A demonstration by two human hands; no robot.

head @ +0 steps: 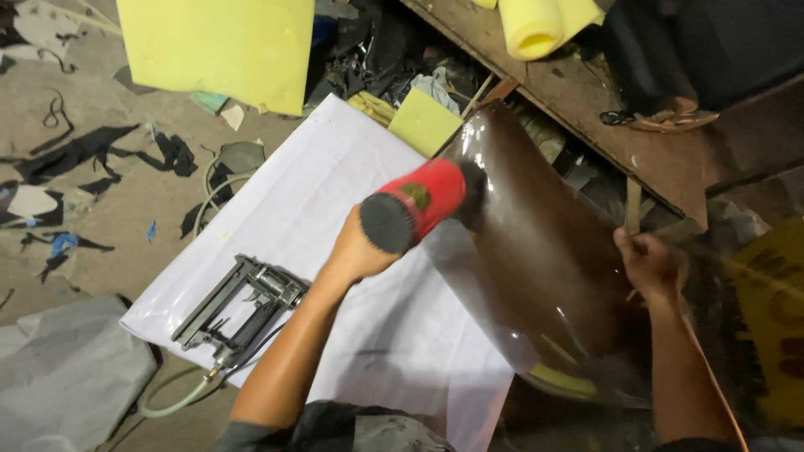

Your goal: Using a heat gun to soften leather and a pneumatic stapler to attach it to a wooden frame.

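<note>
The left hand (356, 251) is wrapped tight around a red heat gun (412, 205). The gun's front end points at a shiny brown cover (544, 259) that is pulled over a curved seat shape. The seat leans between the white sheet (318, 184) and a wood board (586, 100). The right hand (646, 264) is closed on the far edge of the cover and looks to be pulling it tight.

To do this well, I think the gun should keep a little way off the cover and not sit over one spot, or the shiny skin could burn or bubble. The right hand should keep pulling evenly, so the folds go flat while the cover is warm and soft. Fingers should stay out of the hot air.

A metal stapler (239, 310) with a hose lies on the white sheet, near the left arm. Yellow foam (226, 46) lies on the floor past the sheet.
</note>
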